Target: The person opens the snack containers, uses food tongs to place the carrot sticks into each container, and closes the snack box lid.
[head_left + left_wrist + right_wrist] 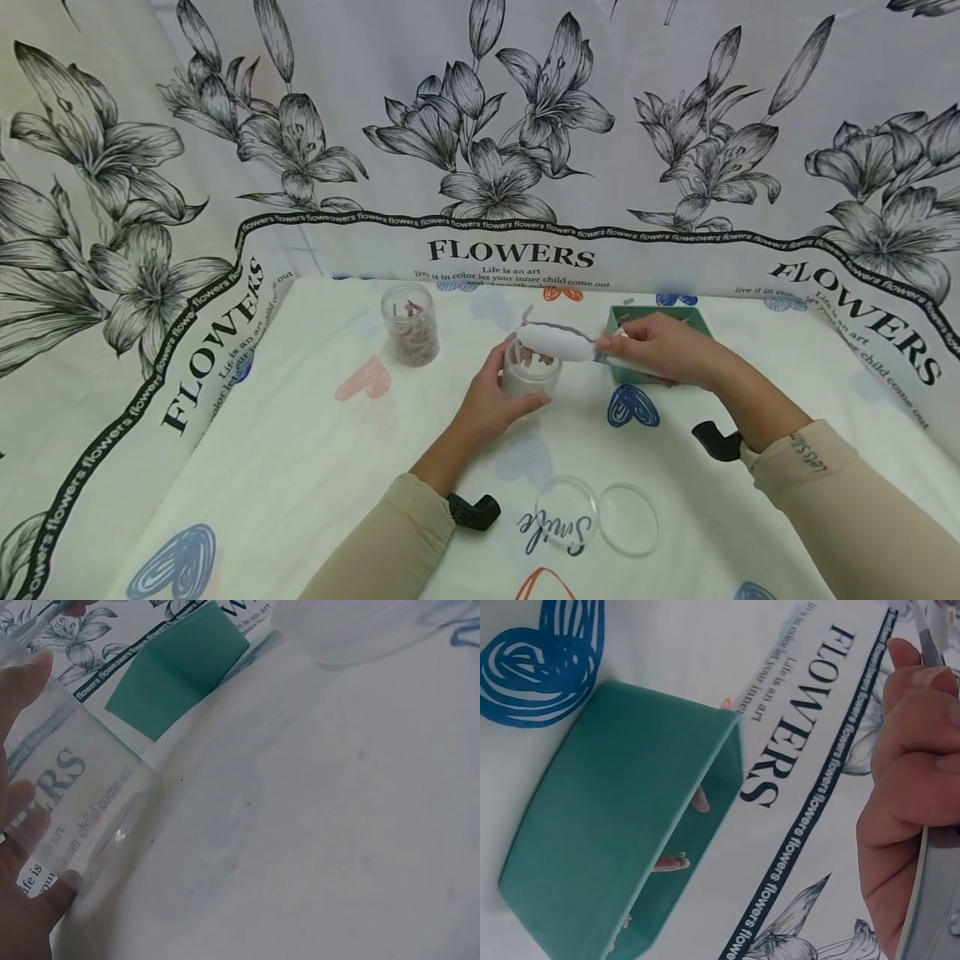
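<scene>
My left hand [491, 400] grips a clear jar [82, 780] around its side, the thumb in front. In the head view a few small pinkish-brown pieces [534, 358] show near the jar's mouth. The right hand [663, 346] holds the handle of a white-headed utensil [557, 342], whose broad end lies over the jar's opening; whether it is a spoon or tongs I cannot tell. A small brownish piece [527, 314] shows at its tip. Below the right hand stands a green box [622, 802] with similar pieces inside, partly hidden by that hand.
A second clear jar [410, 333], filled with pinkish-brown pieces, stands to the left. Two clear rings [630, 521], possibly lids, lie on the heart-patterned tablecloth [300, 467] near me. A flower-printed curtain [480, 133] hangs behind.
</scene>
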The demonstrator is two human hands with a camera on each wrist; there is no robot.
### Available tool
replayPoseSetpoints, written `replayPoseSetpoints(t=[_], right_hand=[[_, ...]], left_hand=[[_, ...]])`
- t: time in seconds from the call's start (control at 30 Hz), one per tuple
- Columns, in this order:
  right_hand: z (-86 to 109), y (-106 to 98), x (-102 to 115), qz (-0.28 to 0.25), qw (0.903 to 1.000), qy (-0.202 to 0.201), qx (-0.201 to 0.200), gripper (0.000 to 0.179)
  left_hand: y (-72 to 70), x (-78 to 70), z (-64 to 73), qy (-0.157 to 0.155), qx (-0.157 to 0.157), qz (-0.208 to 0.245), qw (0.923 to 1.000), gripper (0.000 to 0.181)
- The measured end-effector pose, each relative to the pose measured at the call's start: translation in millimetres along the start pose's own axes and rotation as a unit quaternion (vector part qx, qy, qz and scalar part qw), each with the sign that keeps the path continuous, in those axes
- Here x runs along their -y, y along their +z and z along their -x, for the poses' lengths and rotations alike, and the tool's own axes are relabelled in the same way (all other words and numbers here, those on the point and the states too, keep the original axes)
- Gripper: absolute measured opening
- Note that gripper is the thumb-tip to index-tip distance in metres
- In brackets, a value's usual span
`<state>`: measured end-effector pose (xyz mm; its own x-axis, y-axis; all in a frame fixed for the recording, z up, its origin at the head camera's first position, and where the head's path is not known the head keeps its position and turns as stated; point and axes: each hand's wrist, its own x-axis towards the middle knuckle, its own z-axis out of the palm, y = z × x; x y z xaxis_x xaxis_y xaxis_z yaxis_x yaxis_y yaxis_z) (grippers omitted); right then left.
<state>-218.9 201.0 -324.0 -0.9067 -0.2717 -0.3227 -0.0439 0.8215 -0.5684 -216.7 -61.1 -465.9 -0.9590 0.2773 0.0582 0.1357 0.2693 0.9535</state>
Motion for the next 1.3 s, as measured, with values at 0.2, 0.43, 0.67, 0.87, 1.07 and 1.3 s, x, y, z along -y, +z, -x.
replayPoseSetpoints(t=[0.2, 0.43, 0.67, 0.87, 1.07, 1.3], right_hand=[[1.4, 0.8, -2.2, 0.017, 0.9998, 0.003, -0.013, 0.056], [6.2, 0.3, -1.0, 0.055, 0.9979, -0.021, -0.029, 0.053], [9.7, -0.9, -3.3, 0.075, 0.9958, -0.032, -0.041, 0.051], [14.2, -2.1, -6.0, 0.083, 0.9944, -0.045, -0.048, 0.047], [20.2, -6.4, -8.0, 0.093, 0.9924, -0.058, -0.057, 0.044], [27.6, -9.6, -6.2, 0.149, 0.9851, -0.052, -0.069, 0.050]], left_hand=[[0.2, 0.0, -0.5, -0.006, 0.001, 0.003, 1.0000, 0.092], [0.8, 2.6, -2.1, 0.005, 0.000, 0.001, 1.0000, 0.090], [1.8, 1.8, -1.8, 0.003, 0.002, 0.000, 1.0000, 0.090], [1.2, 1.1, -0.3, 0.006, 0.003, 0.007, 1.0000, 0.087], [0.5, 1.0, 0.2, 0.007, 0.001, 0.010, 0.9999, 0.085], [0.8, 1.7, -1.3, 0.010, 0.005, 0.011, 0.9999, 0.084]])
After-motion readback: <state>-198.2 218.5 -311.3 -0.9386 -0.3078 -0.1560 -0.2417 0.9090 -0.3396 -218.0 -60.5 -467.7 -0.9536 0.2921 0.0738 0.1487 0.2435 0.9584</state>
